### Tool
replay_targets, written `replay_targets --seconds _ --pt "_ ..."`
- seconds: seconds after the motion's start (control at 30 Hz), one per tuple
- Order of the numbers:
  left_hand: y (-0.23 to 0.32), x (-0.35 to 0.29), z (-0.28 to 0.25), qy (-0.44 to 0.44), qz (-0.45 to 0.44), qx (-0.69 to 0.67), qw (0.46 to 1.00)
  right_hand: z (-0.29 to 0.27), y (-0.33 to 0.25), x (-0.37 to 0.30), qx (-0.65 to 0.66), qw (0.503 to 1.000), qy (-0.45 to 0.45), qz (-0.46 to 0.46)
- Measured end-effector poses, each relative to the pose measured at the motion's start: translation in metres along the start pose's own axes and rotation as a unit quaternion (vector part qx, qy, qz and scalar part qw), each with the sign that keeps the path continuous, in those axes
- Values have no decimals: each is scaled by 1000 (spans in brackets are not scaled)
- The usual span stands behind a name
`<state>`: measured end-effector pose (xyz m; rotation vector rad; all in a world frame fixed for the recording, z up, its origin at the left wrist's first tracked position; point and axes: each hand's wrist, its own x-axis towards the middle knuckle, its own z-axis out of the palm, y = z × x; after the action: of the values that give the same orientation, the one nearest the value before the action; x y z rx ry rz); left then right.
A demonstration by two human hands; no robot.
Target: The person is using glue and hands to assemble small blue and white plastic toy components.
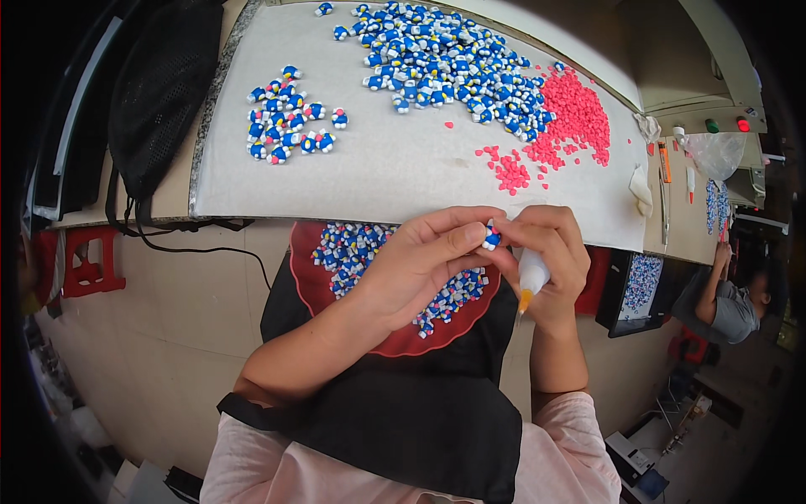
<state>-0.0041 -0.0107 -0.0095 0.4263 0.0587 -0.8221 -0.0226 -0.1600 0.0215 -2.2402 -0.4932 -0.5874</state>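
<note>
Just beyond the table's near edge, my left hand (403, 260) pinches a small blue and white plastic figure (492, 238) between thumb and fingers. My right hand (558, 260) meets it there, thumb and forefinger closed at the figure's side. A speck of pink shows at those fingertips, too small to make out fully. Tucked in the same right hand is a white glue bottle (533, 273), its orange tip pointing down. Below my hands, a red scalloped tray (399, 346) on my lap holds many similar figures (453, 298), partly hidden by my left hand and forearm.
On the white-covered table (369, 181) lie a large heap of blue and white figures (445, 67), a pile of pink pieces (579, 113) and a smaller group with pink parts (281, 126). A black mesh bag (164, 92) hangs left. Another person (726, 307) sits far right.
</note>
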Motion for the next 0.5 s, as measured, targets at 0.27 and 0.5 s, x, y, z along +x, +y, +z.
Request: replay_targets --seconds 0.27,0.5 --pt "-1 5 -3 20 -11 -34 999 1 1 0 27 1000 -1 15" --pt "7 8 1 13 3 40 999 13 1 -4 96 987 57 115"
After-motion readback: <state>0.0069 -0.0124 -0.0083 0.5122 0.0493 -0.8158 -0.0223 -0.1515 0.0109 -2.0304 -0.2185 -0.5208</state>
